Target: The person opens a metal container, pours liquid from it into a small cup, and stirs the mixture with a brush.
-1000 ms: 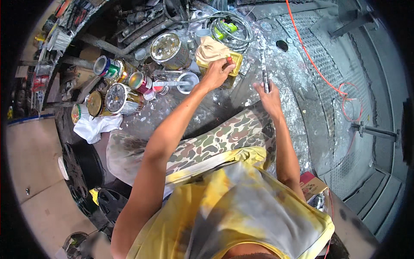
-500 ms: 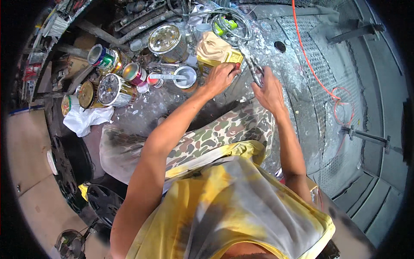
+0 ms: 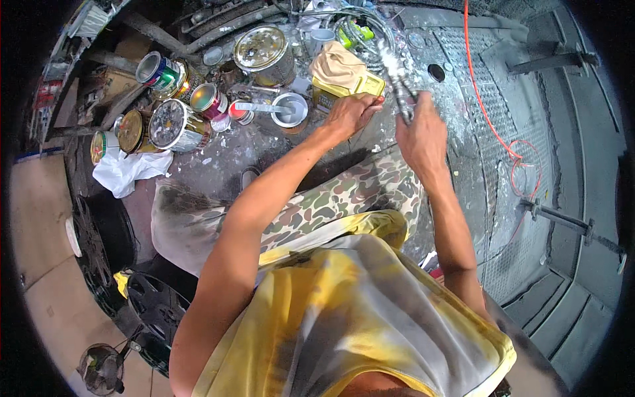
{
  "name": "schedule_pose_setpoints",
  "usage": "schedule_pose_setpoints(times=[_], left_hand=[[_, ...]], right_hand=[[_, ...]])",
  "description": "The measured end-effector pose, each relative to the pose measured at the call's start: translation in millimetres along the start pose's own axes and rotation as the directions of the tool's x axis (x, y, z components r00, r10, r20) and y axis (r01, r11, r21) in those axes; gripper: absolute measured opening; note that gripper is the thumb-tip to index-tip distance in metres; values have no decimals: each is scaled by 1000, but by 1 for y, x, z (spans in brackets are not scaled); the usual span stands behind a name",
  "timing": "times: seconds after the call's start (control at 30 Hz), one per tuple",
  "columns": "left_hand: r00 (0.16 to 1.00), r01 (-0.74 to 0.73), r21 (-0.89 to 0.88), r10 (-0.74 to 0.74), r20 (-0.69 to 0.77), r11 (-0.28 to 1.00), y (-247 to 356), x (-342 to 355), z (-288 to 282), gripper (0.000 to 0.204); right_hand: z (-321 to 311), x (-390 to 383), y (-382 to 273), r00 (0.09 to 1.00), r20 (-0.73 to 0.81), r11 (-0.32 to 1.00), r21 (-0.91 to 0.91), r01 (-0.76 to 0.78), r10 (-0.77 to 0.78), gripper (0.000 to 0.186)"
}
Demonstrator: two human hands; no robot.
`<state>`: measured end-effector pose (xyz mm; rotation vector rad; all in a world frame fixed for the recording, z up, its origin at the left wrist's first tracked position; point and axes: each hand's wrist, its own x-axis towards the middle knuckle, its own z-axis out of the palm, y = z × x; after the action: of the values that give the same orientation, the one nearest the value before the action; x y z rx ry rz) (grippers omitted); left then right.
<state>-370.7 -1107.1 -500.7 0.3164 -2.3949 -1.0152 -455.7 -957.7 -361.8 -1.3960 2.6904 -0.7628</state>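
My right hand (image 3: 422,135) is closed round a slim grey paint-smeared hand tool (image 3: 405,106) with what looks like a two-armed handle. Its far end is blurred near a coiled grey hose (image 3: 382,33). To the left, my left hand (image 3: 354,116) has its fingers curled at the near side of a yellow container (image 3: 372,85). A small red bit shows at those fingertips; whether it is held or belongs to the container, I cannot tell. A crumpled beige cloth (image 3: 336,66) lies on top of the container. A cup of grey paint (image 3: 291,109) with a flat stirring stick (image 3: 258,107) stands left of my left hand.
Several paint-stained cans, one a silver can (image 3: 173,126), and a large lidded bucket (image 3: 262,49) stand to the left. A white plastic bag (image 3: 132,172) lies before them. An orange hose (image 3: 477,99) runs down the right side. Black wheel-like parts (image 3: 155,301) lie lower left.
My right hand has moved slightly right with the tool, its grip now seen more from the back. My left hand stays by the yellow container. The whole view has shifted a little.
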Motion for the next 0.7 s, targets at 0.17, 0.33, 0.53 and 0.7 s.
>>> schedule_pose_setpoints(times=[0.17, 0.33, 0.53, 0.7], left_hand=[[998, 26, -9, -26, 51, 1000, 3, 6, 1, 25], [997, 58, -31, -56, 52, 998, 2, 3, -4, 24], [999, 18, -68, -15, 37, 998, -2, 9, 2, 23], [970, 206, -20, -201, 138, 978, 4, 10, -9, 26]], right_hand=[[27, -22, 17, 994, -26, 993, -30, -111, 110, 39], [1, -12, 11, 1000, -2, 997, -77, -29, 29, 37], [49, -30, 38, 990, 106, 992, -92, -87, 97, 39], [5, -16, 11, 996, -70, 994, -95, -60, 54, 41]])
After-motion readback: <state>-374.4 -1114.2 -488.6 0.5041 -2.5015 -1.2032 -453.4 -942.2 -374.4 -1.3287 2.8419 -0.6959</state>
